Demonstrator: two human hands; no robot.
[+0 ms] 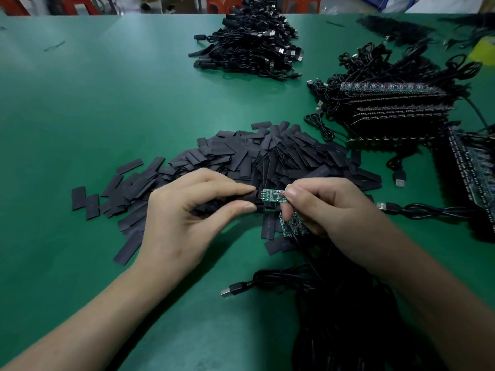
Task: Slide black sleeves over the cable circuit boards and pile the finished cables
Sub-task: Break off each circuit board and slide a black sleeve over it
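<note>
My left hand point(192, 210) pinches a black sleeve point(255, 202) between thumb and fingers, its open end facing right. My right hand point(324, 207) pinches a small green circuit board point(273, 196) whose left tip sits at the sleeve's mouth. Under the right fingers hang more green boards point(293, 226) with their black cables point(334, 303) trailing toward me. Behind both hands lies a heap of flat black sleeves point(262, 156).
A pile of sleeved black cables point(249, 41) sits at the far centre of the green table point(107, 103). Stacked boards with cables point(396, 108) stand at the right, more boards point(471, 172) at the right edge. A loose USB plug point(231, 290) lies near me.
</note>
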